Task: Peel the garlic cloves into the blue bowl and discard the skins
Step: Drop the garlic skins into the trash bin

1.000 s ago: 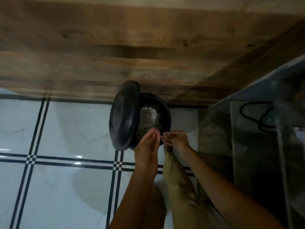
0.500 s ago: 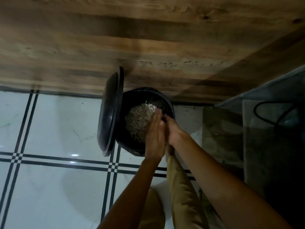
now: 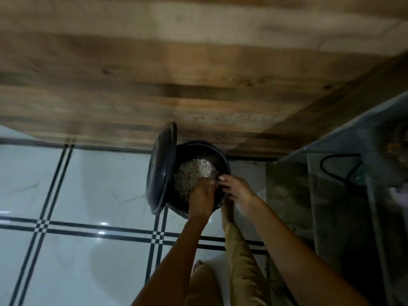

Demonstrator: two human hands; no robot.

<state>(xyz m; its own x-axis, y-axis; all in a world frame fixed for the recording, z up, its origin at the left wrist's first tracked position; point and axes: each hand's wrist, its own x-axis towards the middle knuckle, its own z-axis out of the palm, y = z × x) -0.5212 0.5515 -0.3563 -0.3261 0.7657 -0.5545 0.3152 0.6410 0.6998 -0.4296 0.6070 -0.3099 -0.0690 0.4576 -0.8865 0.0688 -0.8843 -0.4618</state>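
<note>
A glossy white tiled floor with black grid lines (image 3: 72,195) fills the left. Next comes the round black plastic lid (image 3: 162,168), tipped up on edge, then the round black plastic waste bin (image 3: 221,152) it belongs to, set against a brown wooden panel (image 3: 198,74). Inside lies a pale, flaky heap of what look like garlic skins (image 3: 194,173).

The left hand (image 3: 202,195) reaches fingers-first over the heap; blur hides whether it holds anything. Just beside it, the right hand (image 3: 237,188) hovers above the rim, fingers loosely bent, nothing visible in them. Below are tan trouser legs (image 3: 240,257).

Such skins are probably featherlight, brittle and clingy. They would be better rubbed off the fingertips low inside the bin, lest they drift onto the tiles. Neither bowl nor cloves are in view.
</note>
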